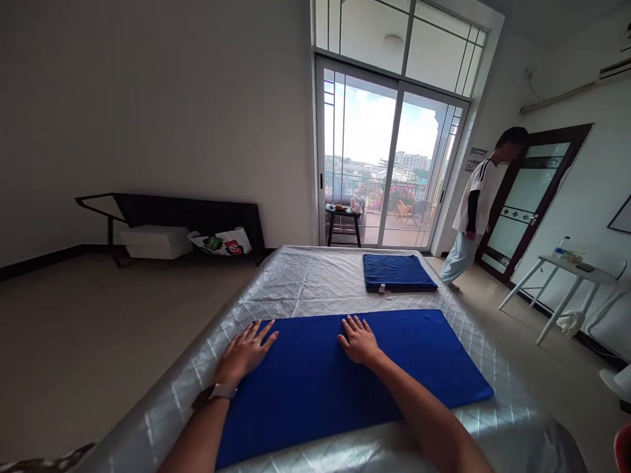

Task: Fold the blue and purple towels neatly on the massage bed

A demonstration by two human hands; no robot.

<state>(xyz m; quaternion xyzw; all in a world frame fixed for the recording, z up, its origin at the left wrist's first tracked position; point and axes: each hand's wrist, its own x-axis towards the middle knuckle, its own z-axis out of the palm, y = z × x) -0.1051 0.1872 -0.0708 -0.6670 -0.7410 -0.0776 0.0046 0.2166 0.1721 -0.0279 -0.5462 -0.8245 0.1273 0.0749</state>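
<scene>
A flat blue cloth (315, 387) lies spread over the silver quilted cover (315, 272) in front of me. My left hand (246, 350) rests on the cloth's far left corner, fingers spread, with a watch on that wrist. Near the middle of the cloth's far edge, my right hand (359, 339) lies flat with its fingers stretched out. Beyond the right hand sits a folded blue cloth (399, 271) with a small white tag at its near edge.
A person (476, 197) stands beyond the far right corner, near a dark-framed door (535, 197). A small white table (574, 266) holds a bottle at right. On the left, a dark bench (192, 220) stands against the wall. A black stool (344, 217) is by the glass sliding doors (394, 157).
</scene>
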